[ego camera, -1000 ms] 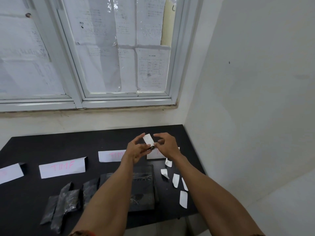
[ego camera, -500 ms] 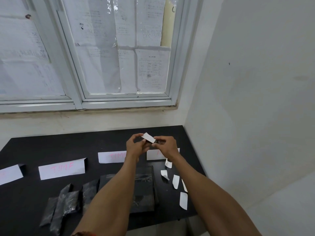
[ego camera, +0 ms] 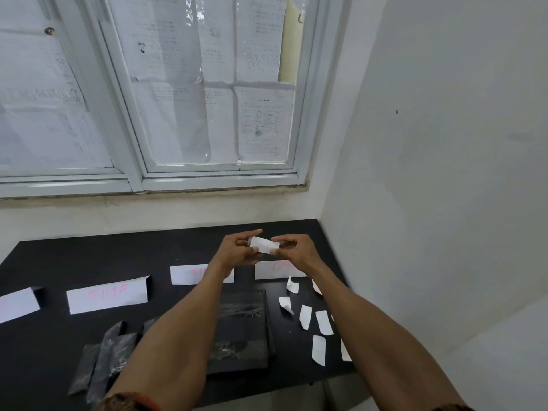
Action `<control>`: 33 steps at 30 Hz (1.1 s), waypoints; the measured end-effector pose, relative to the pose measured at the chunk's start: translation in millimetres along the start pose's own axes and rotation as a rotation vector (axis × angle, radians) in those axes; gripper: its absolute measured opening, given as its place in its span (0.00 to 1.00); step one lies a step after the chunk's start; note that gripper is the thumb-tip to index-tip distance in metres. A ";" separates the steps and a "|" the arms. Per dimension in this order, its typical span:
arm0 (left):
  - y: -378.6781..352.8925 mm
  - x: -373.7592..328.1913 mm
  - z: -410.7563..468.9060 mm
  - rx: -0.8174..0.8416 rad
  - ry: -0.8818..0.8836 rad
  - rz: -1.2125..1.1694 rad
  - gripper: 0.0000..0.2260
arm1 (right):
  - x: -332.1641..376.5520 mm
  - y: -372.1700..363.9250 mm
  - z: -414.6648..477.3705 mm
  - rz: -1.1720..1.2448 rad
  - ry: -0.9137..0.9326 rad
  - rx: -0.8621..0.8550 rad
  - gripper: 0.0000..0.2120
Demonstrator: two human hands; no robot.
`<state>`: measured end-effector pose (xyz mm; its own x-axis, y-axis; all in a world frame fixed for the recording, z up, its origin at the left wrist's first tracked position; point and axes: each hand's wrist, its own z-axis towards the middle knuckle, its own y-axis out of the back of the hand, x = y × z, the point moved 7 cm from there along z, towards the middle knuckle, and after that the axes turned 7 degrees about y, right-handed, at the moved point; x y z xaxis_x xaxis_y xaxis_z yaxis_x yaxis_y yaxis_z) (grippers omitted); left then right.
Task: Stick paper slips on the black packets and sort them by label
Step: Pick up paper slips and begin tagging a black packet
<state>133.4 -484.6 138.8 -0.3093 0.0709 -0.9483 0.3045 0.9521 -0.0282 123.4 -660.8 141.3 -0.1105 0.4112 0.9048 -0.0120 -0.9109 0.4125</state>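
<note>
Above the far part of the black table [ego camera: 89, 256], my left hand [ego camera: 237, 252] and my right hand [ego camera: 296, 250] hold one small black packet between them. A white paper slip [ego camera: 264, 245] lies across the packet and covers most of it; only a dark end shows at my left fingertips. Several loose white slips [ego camera: 305, 316] lie on the table to the right. A stack of black packets [ego camera: 243, 330] sits under my left forearm, and more packets [ego camera: 103, 354] lie at the near left.
White label cards with pink writing stand in a row: one reading "TIME" [ego camera: 107, 296], one at the far left [ego camera: 16, 304], two [ego camera: 189, 274] [ego camera: 274, 269] behind my hands. A papered window [ego camera: 207, 84] is behind the table, a white wall [ego camera: 430, 173] on the right.
The slip went from standing upright between my fingers to lying flat across the packet. My hands have shifted slightly closer together.
</note>
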 end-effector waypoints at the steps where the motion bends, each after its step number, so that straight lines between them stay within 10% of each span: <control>1: 0.9 -2.4 -2.0 -0.005 -0.022 0.040 0.21 | -1.0 1.1 0.0 -0.006 -0.001 0.004 0.17; 33: 18.0 -9.8 5.1 -0.128 -0.110 0.476 0.09 | 10.0 -1.0 3.3 -0.124 0.023 0.044 0.11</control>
<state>146.5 -469.7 146.0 -0.0647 0.4806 -0.8746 0.2738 0.8513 0.4475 125.6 -655.6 150.3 -0.1334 0.5189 0.8444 0.0166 -0.8507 0.5254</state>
